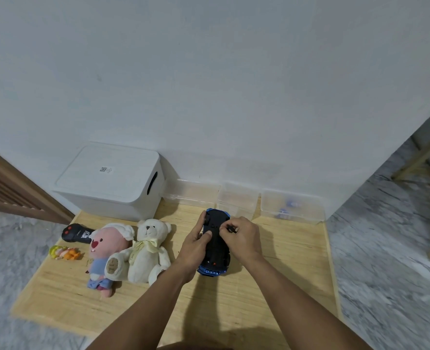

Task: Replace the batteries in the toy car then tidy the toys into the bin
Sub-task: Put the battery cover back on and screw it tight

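A blue toy car (215, 245) lies upside down above the wooden mat, its black underside facing me. My left hand (196, 245) grips its left side, thumb across the underside. My right hand (241, 237) curls over the car's right side, fingertips pinching at the underside near a wheel; what they pinch is too small to tell. A white lidded bin (110, 183) stands shut at the back left. On the mat lie a black remote (76, 233), a pink plush (108, 253), a white teddy bear (147, 251) and a small colourful toy (65, 253).
Three clear plastic boxes (236, 198) line the wall behind the car; the right one (293, 205) holds small blue items. The wooden mat (272, 294) lies on a grey marbled floor. A wooden frame (415, 160) stands at far right, a slatted door at far left.
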`<state>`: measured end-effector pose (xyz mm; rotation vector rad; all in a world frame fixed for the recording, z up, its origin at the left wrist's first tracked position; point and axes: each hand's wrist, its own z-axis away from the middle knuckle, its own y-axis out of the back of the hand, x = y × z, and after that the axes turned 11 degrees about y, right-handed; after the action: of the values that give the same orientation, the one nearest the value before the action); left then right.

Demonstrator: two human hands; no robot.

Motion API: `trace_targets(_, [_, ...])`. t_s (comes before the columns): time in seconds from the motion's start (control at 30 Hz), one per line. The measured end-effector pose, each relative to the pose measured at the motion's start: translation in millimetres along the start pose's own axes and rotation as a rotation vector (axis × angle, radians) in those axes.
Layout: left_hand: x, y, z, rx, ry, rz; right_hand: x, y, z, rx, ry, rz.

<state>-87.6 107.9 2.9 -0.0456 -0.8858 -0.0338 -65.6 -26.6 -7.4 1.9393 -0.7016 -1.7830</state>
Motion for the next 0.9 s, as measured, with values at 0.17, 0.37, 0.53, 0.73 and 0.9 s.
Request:
trace_targets(0.17, [-3.9,0.3,-1.7,-0.003,0.008,-0.001,4.0,-4.9,3.2,-0.038,0.036,0.13])
trace_targets(0.37, [-5.2,-0.5,-4.5,-0.002,-0.004,-0.001,5.7,-9.1,4.8,-0.012,0.033,0.154])
trace_targets(0.53, [-6.8,-0.4,-5.8,0.004,-0.014,-0.024,6.7,-10.0,4.6,0.02,-0.003,0.101])
trace_targets(0.73, [-7.7,-0.9,-4.9,-0.01,-0.02,-0.053,7.0,-9.2,4.9,-0.005,0.028,0.167])
trace_targets(0.9, [-4.8,-3.2,-2.5,-0.016,-0.043,-0.099,5.4,-8.7,3.7,0.005,0.022,0.23])
